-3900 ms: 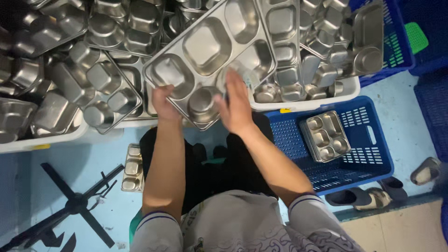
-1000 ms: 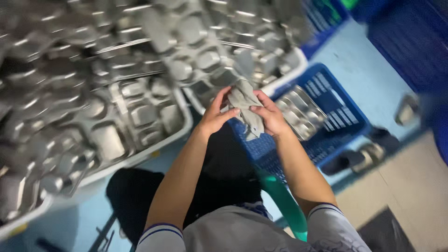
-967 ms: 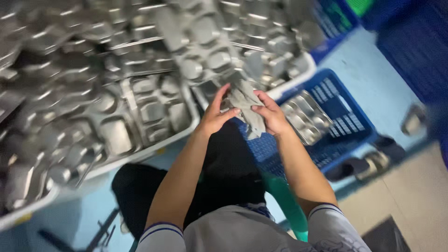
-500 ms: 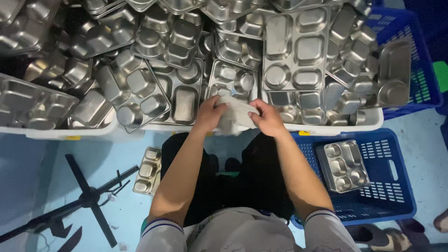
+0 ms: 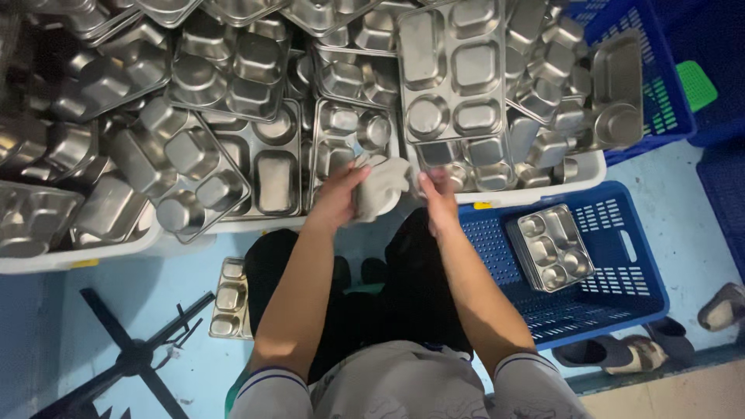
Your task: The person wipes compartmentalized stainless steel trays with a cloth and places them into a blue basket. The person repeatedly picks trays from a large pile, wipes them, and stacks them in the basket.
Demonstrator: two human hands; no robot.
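Head view, looking down on a seated person. Both hands meet over the front edge of a heap of steel trays and share a crumpled grey cloth (image 5: 382, 186). The left hand (image 5: 339, 198) is closed on the cloth's left side, fingers wrapped into its soft, matt folds. The right hand (image 5: 440, 194) is blurred; it touches the cloth's right end, but whether its fingers are clenched on the fabric cannot be told.

The cloth hangs bunched between the hands, just in front of a compartmented tray (image 5: 347, 143) with rounded, dished wells and a dull sheen. To the right of that tray, a larger rectangular tray (image 5: 454, 77) lies face up, showing round and square pressed compartments with a smooth, reflective finish. Many like trays are piled at all angles, some overturned to show raised backs, inside white plastic tubs (image 5: 543, 174).

At the right, on the pale blue floor (image 5: 683, 202), stands a blue perforated plastic crate (image 5: 613, 302) with slotted walls; a small stack of trays (image 5: 551, 247) rests in it, tilted. Another tray stack (image 5: 229, 299) lies on the floor beside the person's left knee. A black, star-shaped metal base (image 5: 132, 357) sits lower left. Sandals (image 5: 621, 353) lie lower right.
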